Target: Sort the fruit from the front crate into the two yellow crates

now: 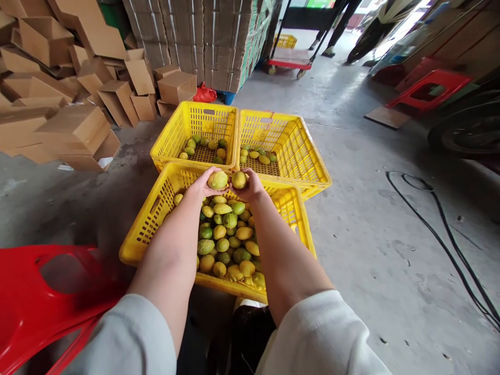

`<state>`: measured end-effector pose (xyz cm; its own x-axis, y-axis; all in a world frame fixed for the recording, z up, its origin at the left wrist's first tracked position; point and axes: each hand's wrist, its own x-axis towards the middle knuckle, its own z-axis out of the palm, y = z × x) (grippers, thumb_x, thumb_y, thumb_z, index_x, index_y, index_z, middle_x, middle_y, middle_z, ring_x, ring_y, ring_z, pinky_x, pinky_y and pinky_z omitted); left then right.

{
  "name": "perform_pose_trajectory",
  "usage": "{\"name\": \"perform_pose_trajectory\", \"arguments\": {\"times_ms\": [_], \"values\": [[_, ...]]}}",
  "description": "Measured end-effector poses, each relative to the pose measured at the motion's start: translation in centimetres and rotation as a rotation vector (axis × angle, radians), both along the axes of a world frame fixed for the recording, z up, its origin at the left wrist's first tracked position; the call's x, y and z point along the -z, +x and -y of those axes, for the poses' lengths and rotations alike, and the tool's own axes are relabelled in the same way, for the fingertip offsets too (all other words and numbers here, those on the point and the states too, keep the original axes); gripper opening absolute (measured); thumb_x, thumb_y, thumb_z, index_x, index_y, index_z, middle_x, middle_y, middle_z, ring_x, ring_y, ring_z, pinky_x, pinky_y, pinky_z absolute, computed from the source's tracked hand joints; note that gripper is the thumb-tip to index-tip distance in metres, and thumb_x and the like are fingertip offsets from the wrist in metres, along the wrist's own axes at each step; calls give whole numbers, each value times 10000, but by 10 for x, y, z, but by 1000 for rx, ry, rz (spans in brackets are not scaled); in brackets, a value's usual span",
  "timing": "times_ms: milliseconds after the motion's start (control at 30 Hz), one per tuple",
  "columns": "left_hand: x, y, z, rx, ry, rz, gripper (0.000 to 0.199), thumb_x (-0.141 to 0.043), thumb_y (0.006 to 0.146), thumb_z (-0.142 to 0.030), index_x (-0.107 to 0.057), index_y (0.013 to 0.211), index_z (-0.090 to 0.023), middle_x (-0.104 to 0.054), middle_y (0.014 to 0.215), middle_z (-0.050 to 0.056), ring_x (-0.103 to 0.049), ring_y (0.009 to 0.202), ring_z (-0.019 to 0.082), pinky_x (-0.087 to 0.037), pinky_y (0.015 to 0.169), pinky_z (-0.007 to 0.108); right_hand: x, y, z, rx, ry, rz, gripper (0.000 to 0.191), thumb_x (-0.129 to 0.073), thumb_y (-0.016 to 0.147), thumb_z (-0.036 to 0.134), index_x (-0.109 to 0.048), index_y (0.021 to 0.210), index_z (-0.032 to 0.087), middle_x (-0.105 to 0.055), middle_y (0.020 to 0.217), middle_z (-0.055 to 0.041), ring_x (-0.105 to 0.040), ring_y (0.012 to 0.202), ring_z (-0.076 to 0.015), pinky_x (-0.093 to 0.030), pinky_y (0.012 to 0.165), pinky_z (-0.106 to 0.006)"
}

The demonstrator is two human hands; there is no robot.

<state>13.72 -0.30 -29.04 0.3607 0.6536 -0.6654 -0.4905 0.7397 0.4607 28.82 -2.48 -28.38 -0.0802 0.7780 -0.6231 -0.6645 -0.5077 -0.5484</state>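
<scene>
My left hand [206, 182] is closed round a yellow-green lemon [217, 180], held over the far side of the near yellow crate [135, 245]. Close beside it, my right hand [252, 186] grips a darker yellow lemon [239, 180]. Below both hands, the near crate holds many lemons [230, 221], some yellow and some green. Just beyond stand two more yellow crates side by side. The far left crate [175, 127] has several greenish lemons on its bottom. In the far right crate [308, 151] a small group of lemons lies toward the left. My forearms cover parts of the near crate.
A red plastic stool [23, 291] stands close on my left. Open cardboard boxes [74, 130] are heaped at the far left, beside stacked cartons [187, 41]. A trolley [289, 57] and people's legs [339, 28] are at the back. A black cable [437, 219] lies on the right.
</scene>
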Motion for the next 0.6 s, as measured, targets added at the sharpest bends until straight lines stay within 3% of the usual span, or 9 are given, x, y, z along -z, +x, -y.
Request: {"name": "perform_pose_trajectory", "arguments": {"times_ms": [167, 333, 433, 500, 600], "values": [[-4, -1, -1, 21, -8, 45, 253, -541, 940, -334, -645, 1076, -149, -655, 777, 88, -642, 660, 204, -594, 556, 296, -4, -1, 0, -48, -43, -1, 221, -397, 962, 308, -559, 880, 181, -592, 682, -49, -556, 589, -145, -451, 443, -186], [-7, -16, 2, 277, -240, -58, 350, -482, 946, -344, -654, 1190, -161, -671, 857, 141, -615, 611, 219, -447, 375, 234, -7, 12, 7, -242, -127, 29, 152, -489, 907, 270, -582, 904, 150, -588, 663, -70, -495, 521, -145, -305, 366, -171], [-7, -23, 4, 368, -229, -32, 393, -473, 949, -348, -649, 1242, -153, -682, 902, 166, -531, 511, 183, -336, 313, 210, -7, 20, 10, -363, -100, 84, 145, -544, 847, 233, -602, 945, 143, -617, 692, -77, -525, 543, -163, -340, 382, -196], [-11, -22, 0, 326, -156, 25, 420, -449, 967, -353, -640, 1271, -136, -682, 933, 174, -520, 505, 166, -324, 312, 197, -7, 22, 7, -227, 59, 31, 190, -517, 805, 185, -600, 973, 161, -636, 736, -66, -583, 609, -178, -441, 445, -226], [-28, -12, -15, 13, 47, 145, 461, -396, 1018, -357, -572, 1382, -136, -685, 1017, 159, -644, 680, 183, -501, 471, 202, -10, 25, -7, 208, 365, -129, 237, -434, 798, 190, -571, 990, 210, -645, 817, -46, -660, 764, -170, -580, 651, -268]]}}
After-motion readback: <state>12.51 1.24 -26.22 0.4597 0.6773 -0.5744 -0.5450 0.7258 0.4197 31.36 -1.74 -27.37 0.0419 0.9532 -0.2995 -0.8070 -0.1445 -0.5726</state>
